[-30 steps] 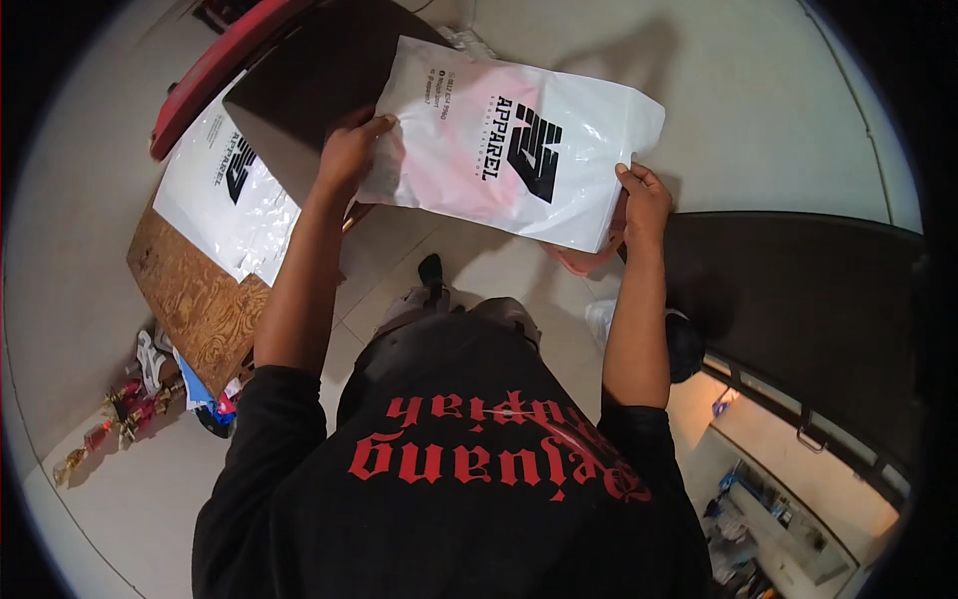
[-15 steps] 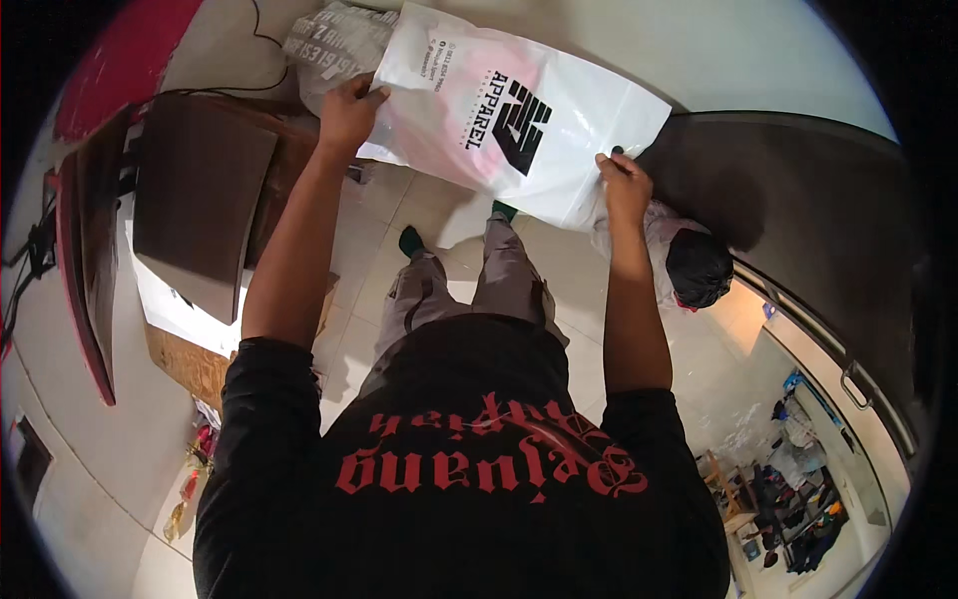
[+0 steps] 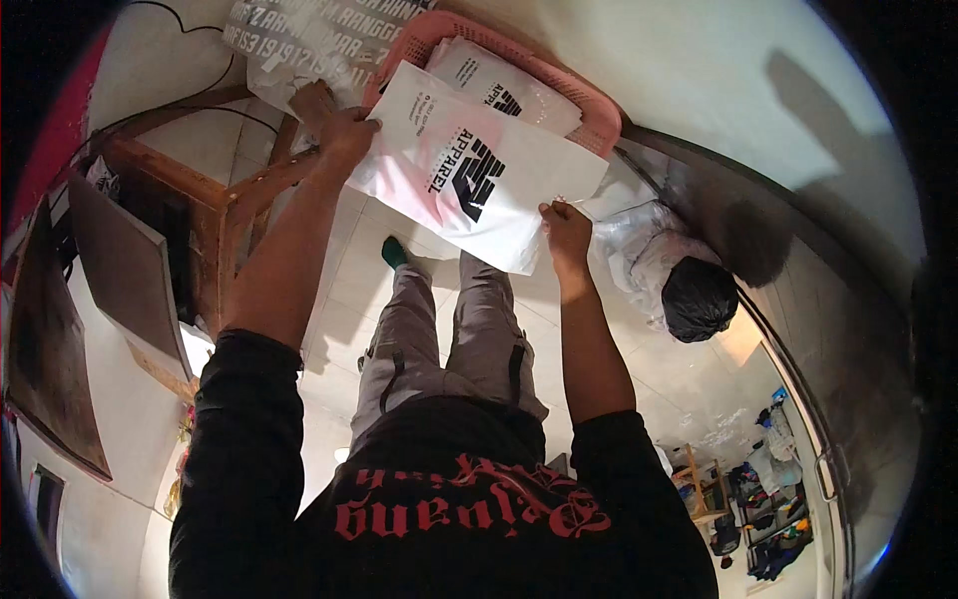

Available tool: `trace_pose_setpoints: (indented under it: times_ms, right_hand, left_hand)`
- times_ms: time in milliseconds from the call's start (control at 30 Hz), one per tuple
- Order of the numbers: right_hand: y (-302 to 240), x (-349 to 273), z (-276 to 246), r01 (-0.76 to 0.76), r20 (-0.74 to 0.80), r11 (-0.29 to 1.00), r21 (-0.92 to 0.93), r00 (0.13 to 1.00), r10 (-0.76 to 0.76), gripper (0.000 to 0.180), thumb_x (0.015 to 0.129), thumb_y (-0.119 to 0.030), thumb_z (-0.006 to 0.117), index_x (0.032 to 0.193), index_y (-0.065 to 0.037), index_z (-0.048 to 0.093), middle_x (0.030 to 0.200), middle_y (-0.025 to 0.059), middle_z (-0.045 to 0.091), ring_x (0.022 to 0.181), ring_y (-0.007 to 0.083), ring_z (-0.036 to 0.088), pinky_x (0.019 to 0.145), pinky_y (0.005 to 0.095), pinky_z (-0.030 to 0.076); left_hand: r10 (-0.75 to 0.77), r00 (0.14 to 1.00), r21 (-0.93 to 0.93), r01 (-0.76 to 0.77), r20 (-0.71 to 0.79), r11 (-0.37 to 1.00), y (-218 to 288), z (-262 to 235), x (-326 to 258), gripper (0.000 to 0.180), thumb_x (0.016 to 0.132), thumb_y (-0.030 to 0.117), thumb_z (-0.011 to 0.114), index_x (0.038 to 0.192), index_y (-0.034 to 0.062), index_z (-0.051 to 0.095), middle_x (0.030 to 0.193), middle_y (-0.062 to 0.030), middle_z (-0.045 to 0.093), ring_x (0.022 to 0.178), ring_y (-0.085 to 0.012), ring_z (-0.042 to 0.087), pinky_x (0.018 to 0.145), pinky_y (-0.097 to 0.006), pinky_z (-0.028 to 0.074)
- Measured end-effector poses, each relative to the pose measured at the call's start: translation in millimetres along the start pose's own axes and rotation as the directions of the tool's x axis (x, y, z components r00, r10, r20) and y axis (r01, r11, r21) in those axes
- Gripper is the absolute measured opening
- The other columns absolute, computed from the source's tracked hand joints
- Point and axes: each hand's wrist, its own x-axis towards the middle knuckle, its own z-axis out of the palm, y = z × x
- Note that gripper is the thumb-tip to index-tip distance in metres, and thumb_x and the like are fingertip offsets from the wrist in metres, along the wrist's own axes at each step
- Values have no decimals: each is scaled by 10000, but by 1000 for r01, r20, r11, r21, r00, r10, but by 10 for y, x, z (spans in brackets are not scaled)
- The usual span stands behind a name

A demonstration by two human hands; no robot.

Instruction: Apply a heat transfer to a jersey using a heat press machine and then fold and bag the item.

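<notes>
Between my two hands hangs a flat white plastic packaging bag (image 3: 519, 200) with a black printed logo, and pinkish contents show through it. My left hand (image 3: 347, 140) pinches its left edge with closed fingers. At the lower right corner, my right hand (image 3: 568, 236) grips the bag with fingers pressed against the thumb. Just beyond it stands a pink plastic basket (image 3: 604, 125), partly hidden by the bag. Inside the basket lie similar white packages (image 3: 547, 108).
Wooden furniture (image 3: 190, 195) stands at the left. A large translucent printed sack (image 3: 309, 45) is at the far left. Clear plastic bags (image 3: 644, 240) and a black bundle (image 3: 701, 299) lie on the right, beside a dark panel (image 3: 758, 200). Shelves with clothing (image 3: 773, 509) stand lower right.
The view has shifted, bringing the pink basket and its packages into sight. My hands still hold the white bag, which now appears lower and left in view.
</notes>
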Motion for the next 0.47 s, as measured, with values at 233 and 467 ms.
trace_pose_setpoints:
  times_ms: [233, 467]
  right_hand:
    - [437, 1898, 300, -23, -40, 996, -89, 999, 19, 158, 898, -119, 792, 1005, -22, 727, 760, -24, 640, 609, 73, 545, 557, 239, 427]
    - [1034, 2431, 552, -135, -102, 988, 73, 985, 142, 465, 892, -148, 760, 1309, 16, 638, 922, 55, 706, 775, 184, 674, 689, 341, 575]
  left_hand:
    - [143, 987, -120, -152, -73, 981, -45, 785, 1519, 356, 856, 230, 758, 1135, 10, 765, 993, -143, 781, 908, -252, 729, 845, -370, 537]
    - [313, 911, 263, -244, -267, 933, -123, 938, 1270, 631, 834, 256, 754, 1410, 38, 613, 1380, -250, 633, 1317, -379, 585, 1101, -428, 449]
